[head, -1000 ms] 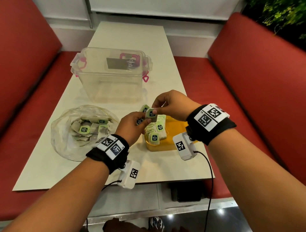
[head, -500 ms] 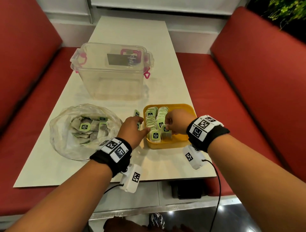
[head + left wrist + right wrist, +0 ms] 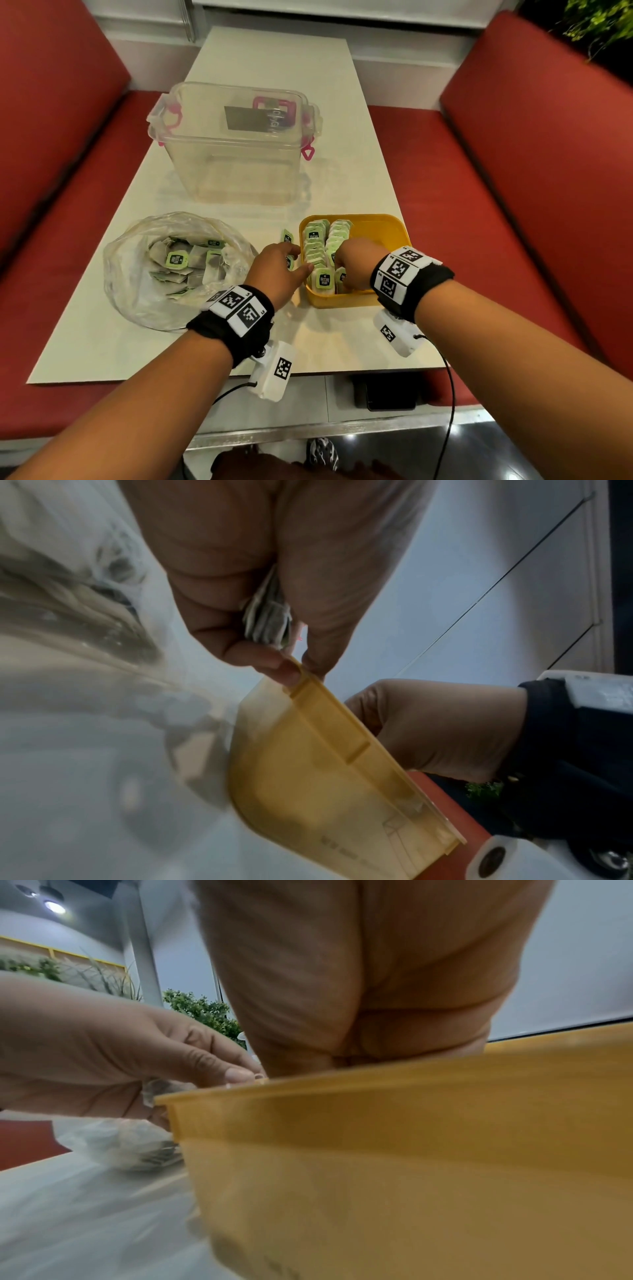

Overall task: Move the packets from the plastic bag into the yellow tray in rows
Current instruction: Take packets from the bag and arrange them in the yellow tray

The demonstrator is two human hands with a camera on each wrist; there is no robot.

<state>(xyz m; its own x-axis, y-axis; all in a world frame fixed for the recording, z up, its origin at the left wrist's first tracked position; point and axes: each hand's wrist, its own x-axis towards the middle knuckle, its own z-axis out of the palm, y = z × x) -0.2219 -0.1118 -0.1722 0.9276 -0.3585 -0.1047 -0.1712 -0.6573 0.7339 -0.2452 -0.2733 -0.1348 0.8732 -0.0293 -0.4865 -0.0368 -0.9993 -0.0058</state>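
Both hands have dropped to the yellow tray [image 3: 356,301]. Right hand [image 3: 356,267] is now inside it, fingers curled on a packet [image 3: 340,277] in the second row; left hand [image 3: 274,270], just left of the tray, grips spare packets [image 3: 268,624]. Plastic bag [image 3: 137,274], further left, not empty.

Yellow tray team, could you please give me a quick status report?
Left hand grips spare packets beside yellow tray. Right hand down in second row, grip hidden. More packets wait in plastic bag. Nothing blocking.
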